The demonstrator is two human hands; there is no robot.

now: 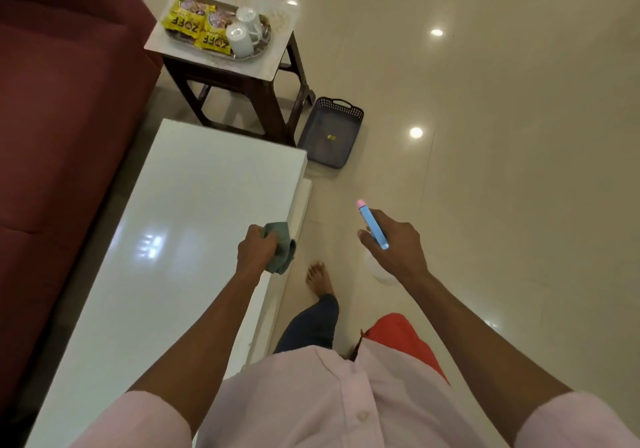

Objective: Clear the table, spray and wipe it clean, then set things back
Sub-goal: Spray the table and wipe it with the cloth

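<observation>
Beside the long glossy white coffee table (pixel 166 239), a person in a pale pink shirt stands on the cream tiled floor (pixel 502 136) with both arms out in front. Their left hand (pixel 256 250) is closed in a fist around a bunched grey-green cleaning cloth (pixel 282 246), held just over the table's near edge. Their right hand (pixel 394 243) is out over the floor, fingers curled around the blue spray head with a pink nozzle (pixel 372 226); a pale bottle body below the hand is mostly hidden. The tabletop shows only ceiling-light reflections, so the clearing looks done. The table's things sit on a shiny oval metal tray (pixel 218 26) atop a small dark wooden stool with a white top (pixel 221 56) past the table's far end: two white cups (pixel 242 30) turned upside down and yellow snack packets (pixel 188 19). A dark grey plastic basket (pixel 330 132) rests on the floor next to the stool, beside a dark red sofa (pixel 62 101). The risks from here seem small but real: the nozzle points away from the table, so a squeeze now would wet the smooth tiles under a bare foot (pixel 318 278) and make them slippery, and a loose grip could drop the cloth off the edge.
</observation>
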